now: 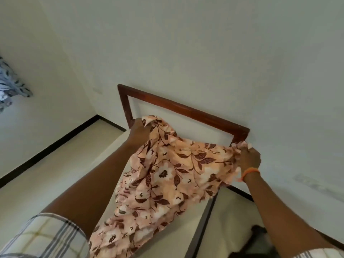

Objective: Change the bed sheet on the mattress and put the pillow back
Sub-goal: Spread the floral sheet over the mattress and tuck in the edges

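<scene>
Nearest, a checked sleeve [46, 237] on the left arm. Beyond it, stretched between both hands, a peach flowered bed sheet [167, 179], hanging slack below them. Left hand [138, 130] clenched on one bunched corner; right hand [249, 157], orange band [250, 172] at its wrist, clenched on the other. Just behind the hands, a brown wooden headboard [186, 108] against the wall [204, 43].

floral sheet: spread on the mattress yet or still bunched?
Still bunched. The floral sheet hangs in folds in the air, gathered in the left hand and right hand; none of it lies flat.
</scene>
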`<action>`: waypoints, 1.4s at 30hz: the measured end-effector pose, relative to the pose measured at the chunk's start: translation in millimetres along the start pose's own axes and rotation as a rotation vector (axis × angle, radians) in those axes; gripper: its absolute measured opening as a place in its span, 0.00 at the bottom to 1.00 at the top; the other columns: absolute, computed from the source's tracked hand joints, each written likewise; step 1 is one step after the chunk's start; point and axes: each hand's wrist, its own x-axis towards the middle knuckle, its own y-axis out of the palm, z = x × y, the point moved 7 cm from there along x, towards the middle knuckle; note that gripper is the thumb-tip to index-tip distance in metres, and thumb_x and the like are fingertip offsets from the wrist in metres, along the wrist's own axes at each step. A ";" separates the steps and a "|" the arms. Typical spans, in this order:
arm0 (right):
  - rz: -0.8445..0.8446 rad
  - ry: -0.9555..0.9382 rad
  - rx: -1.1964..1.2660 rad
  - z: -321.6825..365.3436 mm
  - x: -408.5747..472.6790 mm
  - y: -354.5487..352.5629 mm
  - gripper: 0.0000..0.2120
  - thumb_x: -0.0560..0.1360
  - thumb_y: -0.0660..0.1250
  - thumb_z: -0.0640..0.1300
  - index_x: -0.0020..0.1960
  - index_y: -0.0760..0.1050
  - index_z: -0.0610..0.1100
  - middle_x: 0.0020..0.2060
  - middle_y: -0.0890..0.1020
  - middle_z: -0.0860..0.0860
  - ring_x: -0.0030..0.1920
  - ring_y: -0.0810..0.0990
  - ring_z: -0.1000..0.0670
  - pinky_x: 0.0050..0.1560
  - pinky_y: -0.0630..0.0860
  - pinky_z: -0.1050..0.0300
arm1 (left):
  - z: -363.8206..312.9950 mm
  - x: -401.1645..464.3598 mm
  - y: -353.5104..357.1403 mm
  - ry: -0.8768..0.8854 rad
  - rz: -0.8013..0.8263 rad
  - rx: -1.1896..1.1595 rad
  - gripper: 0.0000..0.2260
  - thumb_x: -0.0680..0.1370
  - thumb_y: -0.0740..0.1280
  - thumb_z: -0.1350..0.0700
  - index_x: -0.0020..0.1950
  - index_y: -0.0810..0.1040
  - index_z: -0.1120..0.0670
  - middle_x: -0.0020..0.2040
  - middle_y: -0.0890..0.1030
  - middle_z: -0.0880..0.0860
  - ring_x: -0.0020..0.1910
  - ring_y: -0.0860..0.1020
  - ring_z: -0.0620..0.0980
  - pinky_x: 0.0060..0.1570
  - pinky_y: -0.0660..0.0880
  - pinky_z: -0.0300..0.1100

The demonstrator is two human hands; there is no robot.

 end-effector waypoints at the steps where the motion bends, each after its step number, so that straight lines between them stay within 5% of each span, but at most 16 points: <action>1: -0.018 -0.064 -0.138 -3.8 3.0 -3.8 0.19 0.82 0.57 0.50 0.56 0.80 0.37 0.52 0.82 0.36 0.54 0.79 0.36 0.57 0.73 0.47 | 1.8 6.2 10.9 0.016 0.031 0.013 0.08 0.81 0.63 0.56 0.57 0.77 0.58 0.43 0.81 0.55 0.36 0.77 0.47 0.31 0.71 0.34; 5: 0.030 -0.082 -0.359 -34.7 46.0 10.8 0.20 0.83 0.56 0.48 0.61 0.77 0.33 0.56 0.80 0.34 0.57 0.77 0.34 0.59 0.71 0.48 | 18.3 37.7 60.1 -0.009 0.073 0.063 0.08 0.79 0.64 0.57 0.57 0.76 0.57 0.47 0.81 0.54 0.43 0.78 0.47 0.38 0.72 0.38; 12: 0.131 0.051 -0.378 -120.3 143.9 81.6 0.17 0.82 0.58 0.42 0.66 0.74 0.35 0.62 0.77 0.37 0.64 0.74 0.38 0.63 0.68 0.53 | 88.9 113.8 153.1 -0.129 -0.037 0.203 0.14 0.80 0.64 0.58 0.65 0.68 0.60 0.60 0.78 0.60 0.57 0.77 0.61 0.50 0.73 0.49; 17: 0.120 0.236 -0.407 -213.2 211.1 124.0 0.17 0.81 0.58 0.40 0.67 0.70 0.34 0.64 0.76 0.35 0.64 0.73 0.36 0.62 0.69 0.51 | 157.3 163.7 222.9 -0.206 -0.063 0.246 0.14 0.81 0.63 0.58 0.64 0.65 0.61 0.54 0.77 0.60 0.50 0.77 0.59 0.45 0.75 0.52; 22: 0.133 0.420 -0.336 -286.4 225.3 165.4 0.39 0.77 0.68 0.43 0.79 0.47 0.47 0.74 0.63 0.38 0.70 0.67 0.35 0.68 0.67 0.42 | 226.6 170.6 274.1 -0.234 0.030 0.339 0.11 0.81 0.65 0.59 0.61 0.66 0.58 0.45 0.75 0.52 0.37 0.74 0.46 0.32 0.69 0.41; 25: 0.271 0.207 -0.265 -277.5 199.9 212.1 0.37 0.73 0.72 0.41 0.77 0.56 0.47 0.67 0.69 0.41 0.65 0.73 0.46 0.59 0.77 0.45 | 260.3 162.3 289.4 -0.239 0.112 0.436 0.08 0.80 0.67 0.57 0.56 0.71 0.55 0.43 0.76 0.50 0.37 0.75 0.45 0.33 0.72 0.41; 28: 0.682 -0.027 -0.113 -232.5 151.9 282.4 0.36 0.73 0.70 0.37 0.76 0.59 0.50 0.44 0.78 0.55 0.40 0.79 0.60 0.38 0.79 0.61 | 278.4 153.2 301.0 -0.197 0.281 0.588 0.11 0.76 0.66 0.51 0.56 0.78 0.52 0.46 0.80 0.54 0.42 0.79 0.55 0.43 0.80 0.53; 31: 1.005 -0.279 -0.303 -200.5 108.2 344.6 0.27 0.74 0.69 0.40 0.70 0.67 0.52 0.50 0.83 0.55 0.48 0.83 0.54 0.48 0.81 0.54 | 269.9 147.0 297.3 -0.038 0.383 0.847 0.15 0.75 0.65 0.50 0.59 0.79 0.53 0.56 0.78 0.56 0.53 0.77 0.57 0.51 0.76 0.52; 35: 0.812 -0.589 -0.641 -188.0 113.4 382.5 0.06 0.77 0.64 0.38 0.51 0.78 0.43 0.43 0.83 0.45 0.46 0.81 0.45 0.46 0.80 0.48 | 275.4 148.9 259.9 0.097 0.335 1.220 0.14 0.77 0.67 0.55 0.62 0.75 0.55 0.57 0.76 0.54 0.54 0.75 0.53 0.53 0.73 0.48; 38: 0.693 -0.615 -0.635 -181.0 130.2 389.1 0.08 0.77 0.65 0.39 0.53 0.81 0.43 0.44 0.85 0.47 0.46 0.82 0.49 0.49 0.77 0.60 | 295.9 160.5 213.8 0.085 0.151 1.236 0.01 0.74 0.68 0.61 0.42 0.78 0.56 0.38 0.78 0.54 0.38 0.72 0.53 0.40 0.71 0.48; 39: 0.675 -0.635 -0.636 -177.9 130.9 391.0 0.09 0.77 0.66 0.40 0.55 0.81 0.42 0.46 0.85 0.47 0.47 0.82 0.50 0.51 0.75 0.62 | 303.0 164.1 198.5 0.050 0.077 1.216 0.06 0.73 0.68 0.62 0.37 0.76 0.56 0.33 0.76 0.53 0.35 0.69 0.53 0.39 0.68 0.47; 42: 0.662 -0.625 -0.720 -177.7 126.1 404.0 0.14 0.78 0.64 0.44 0.63 0.79 0.43 0.54 0.84 0.46 0.53 0.82 0.48 0.58 0.78 0.53 | 327.9 165.7 171.9 -0.112 0.013 1.081 0.08 0.76 0.61 0.59 0.37 0.73 0.54 0.34 0.74 0.51 0.42 0.69 0.54 0.45 0.66 0.49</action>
